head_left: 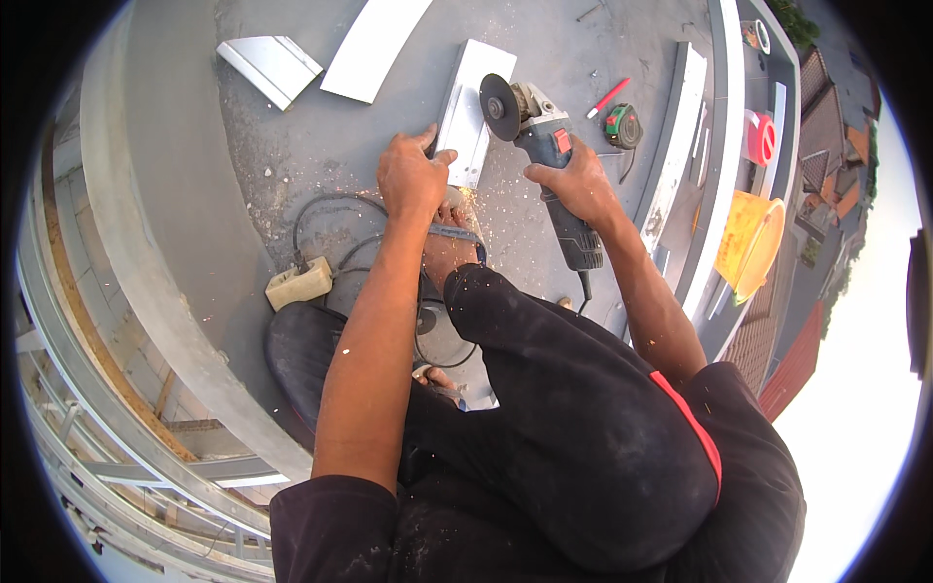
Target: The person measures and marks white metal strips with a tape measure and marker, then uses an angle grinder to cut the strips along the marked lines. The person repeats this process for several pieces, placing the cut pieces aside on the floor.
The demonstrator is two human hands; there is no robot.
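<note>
My left hand (413, 175) grips the lower left edge of a short white metal profile (468, 107), which slants up from near my foot (449, 251). My right hand (573, 180) is wrapped round the body of a grey angle grinder (544, 131) with a red switch, held just right of the profile. Its black cutting disc (500, 107) is beside the profile's upper right; whether they touch I cannot tell. Small orange flecks like sparks scatter below the profile, over the floor and my foot. A grinder cord hangs down to the right of my knee.
Cut white pieces (267, 68) and a long strip (374, 39) lie ahead. An extension socket (296, 284) with cables sits left. A red marker (610, 95), tape measure (622, 126), long rails (671, 146) and yellow bucket (746, 243) are right. A concrete ledge (165, 253) borders framing at left.
</note>
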